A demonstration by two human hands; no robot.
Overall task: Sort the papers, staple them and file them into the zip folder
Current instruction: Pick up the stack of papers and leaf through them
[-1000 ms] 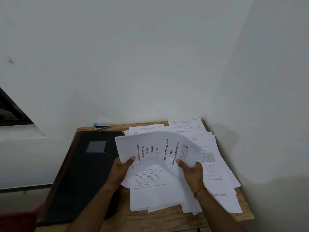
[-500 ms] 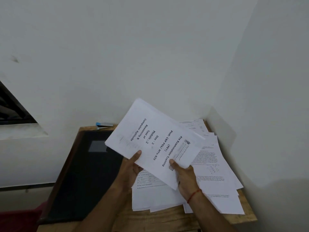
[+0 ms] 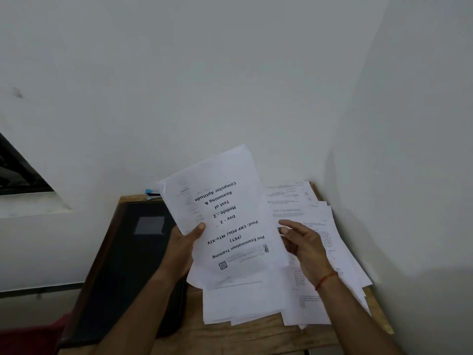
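Observation:
My left hand [image 3: 183, 245] grips a printed title page [image 3: 225, 213] by its left edge and holds it up above the table, its text upside down to me. My right hand [image 3: 303, 245] is off the page, just to its right, fingers loosely bent and holding nothing. Beneath lies a spread heap of loose white papers [image 3: 314, 252] on the right half of the wooden table [image 3: 256, 334]. The black zip folder [image 3: 128, 265] lies flat and closed on the left half. A blue stapler [image 3: 152, 193] sits at the table's back edge, partly hidden by the page.
White walls close in behind and on the right, meeting at a corner by the papers. A dark window opening [image 3: 18, 175] is at the left. Something red [image 3: 30, 339] shows at the lower left.
The title page rose off the heap and turned so its text now reads upside down. My right hand let go of it; my left hand alone holds it.

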